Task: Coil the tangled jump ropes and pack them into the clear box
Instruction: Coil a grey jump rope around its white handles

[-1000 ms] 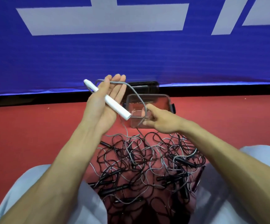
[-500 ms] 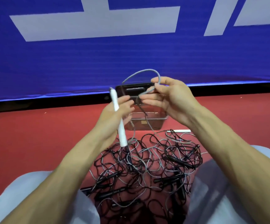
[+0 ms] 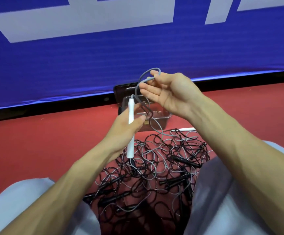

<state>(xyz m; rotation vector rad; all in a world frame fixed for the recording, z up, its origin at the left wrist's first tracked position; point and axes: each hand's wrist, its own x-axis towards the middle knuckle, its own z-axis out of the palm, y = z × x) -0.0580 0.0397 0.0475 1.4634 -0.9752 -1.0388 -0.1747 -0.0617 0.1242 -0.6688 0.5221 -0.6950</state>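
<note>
The left hand [image 3: 122,131] grips the white handle [image 3: 130,147] upright, in front of the clear box [image 3: 163,119]. The right hand [image 3: 173,94] has risen above the box, pinching a new loop of grey rope [image 3: 138,84]. So coiling has begun; the tangled pile [image 3: 154,167] waits in front.
</note>
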